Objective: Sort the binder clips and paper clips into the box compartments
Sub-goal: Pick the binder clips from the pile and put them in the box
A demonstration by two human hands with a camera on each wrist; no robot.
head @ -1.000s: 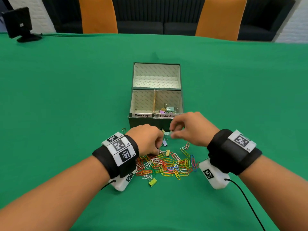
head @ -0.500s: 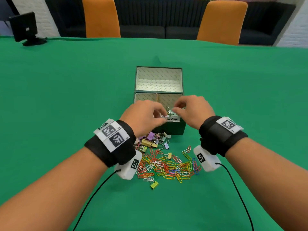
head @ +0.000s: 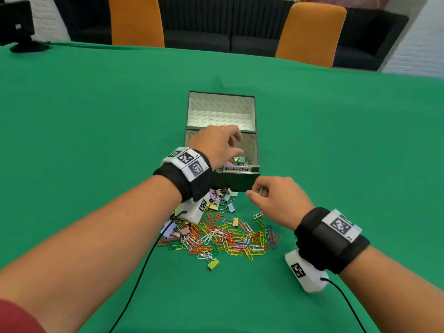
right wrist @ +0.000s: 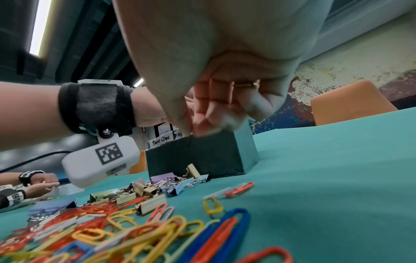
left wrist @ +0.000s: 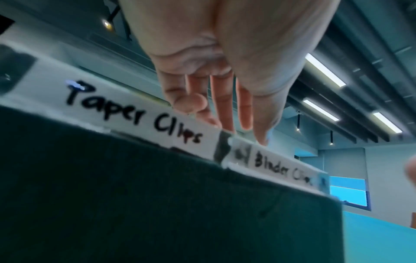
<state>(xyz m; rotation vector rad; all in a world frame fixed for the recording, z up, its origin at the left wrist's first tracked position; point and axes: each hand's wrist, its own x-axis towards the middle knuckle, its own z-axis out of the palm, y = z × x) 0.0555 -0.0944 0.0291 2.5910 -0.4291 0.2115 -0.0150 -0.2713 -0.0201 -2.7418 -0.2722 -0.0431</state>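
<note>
A dark green box (head: 236, 182) stands open on the green table, its lid tipped back, its front labelled "Paper Clips" (left wrist: 133, 112) and "Binder Clips" (head: 236, 168). Several binder clips (head: 240, 161) lie in the right compartment. My left hand (head: 230, 143) hovers over the box (left wrist: 135, 195) with fingers (left wrist: 245, 106) straight and empty. My right hand (head: 255, 192) hangs in front of the box, above the table, its fingers (right wrist: 211, 122) loosely curled round nothing. Coloured paper clips (head: 230, 239) lie heaped before me, with loose binder clips (head: 221, 200) between heap and box (right wrist: 202, 154).
One yellow-green binder clip (head: 213, 263) lies nearest me. Two orange chairs (head: 310, 34) stand behind the far table edge, and a black device (head: 18, 27) sits far left. Cables trail from both wrist cameras. Another person's hands (right wrist: 38, 183) show far left in the right wrist view.
My left hand rose from the pile to the box and spread its fingers. My right hand went to the box, then drew back toward the pile, empty.
</note>
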